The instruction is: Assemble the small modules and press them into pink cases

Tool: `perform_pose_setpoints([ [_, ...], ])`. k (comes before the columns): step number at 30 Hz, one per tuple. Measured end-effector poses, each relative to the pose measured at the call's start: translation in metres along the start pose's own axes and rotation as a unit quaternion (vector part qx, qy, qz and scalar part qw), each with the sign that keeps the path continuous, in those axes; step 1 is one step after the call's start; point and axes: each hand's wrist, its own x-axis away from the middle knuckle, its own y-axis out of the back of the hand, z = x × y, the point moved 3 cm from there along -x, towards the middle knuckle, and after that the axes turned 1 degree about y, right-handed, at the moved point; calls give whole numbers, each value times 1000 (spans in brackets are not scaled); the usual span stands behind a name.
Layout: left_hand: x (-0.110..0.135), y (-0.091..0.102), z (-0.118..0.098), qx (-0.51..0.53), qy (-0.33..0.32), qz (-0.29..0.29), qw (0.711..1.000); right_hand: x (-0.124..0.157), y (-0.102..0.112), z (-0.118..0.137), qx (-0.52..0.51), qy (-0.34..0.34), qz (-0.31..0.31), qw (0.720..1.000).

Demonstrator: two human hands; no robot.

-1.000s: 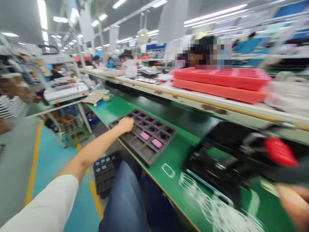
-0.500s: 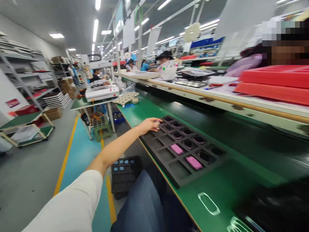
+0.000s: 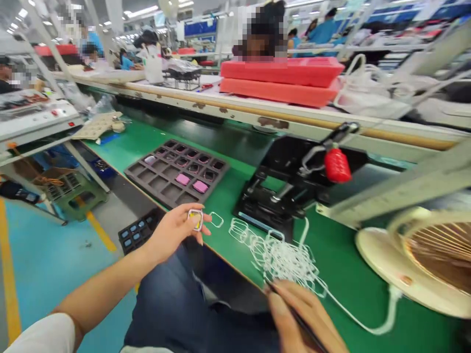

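My left hand pinches a small rounded-square watch case with a pale rim and yellow inside, held above the bench edge. Just past its fingers lies a single thin white ring. At the lower right, my right hand grips a thin black pointed tool, tweezers-like, its tip close to a heap of white rings. Beyond my left hand is a dark grey foam tray with dark frames, two pink pieces and one pale piece in its pockets.
A black press-like fixture with a red-gripped lever stands behind the rings. A cream fan sits at right, its cable crossing the green bench. Red trays rest on the upper shelf. A co-worker sits behind them.
The view has swung right. My left hand has come back from the foam tray's far end and now holds the watch case. My right hand with the black tool has come into view.
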Motion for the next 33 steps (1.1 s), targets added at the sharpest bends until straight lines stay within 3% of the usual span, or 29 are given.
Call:
perform_pose_setpoints([
  [4, 34, -41, 17, 6, 80, 55, 995, 8, -28, 7, -57, 11, 55, 997],
  [8, 47, -53, 23, -17, 109, 78, 991, 9, -44, 8, -92, 63, 90, 990],
  [19, 55, -61, 27, -20, 139, 88, 986, 22, -32, 0, -81, 72, 106, 988],
  [30, 52, -54, 32, -135, 118, 93, 979, 23, -31, 2, -49, 123, 134, 982],
  [33, 50, -55, 34, -120, 116, 95, 981, 26, -33, 1, -38, 135, 138, 980],
])
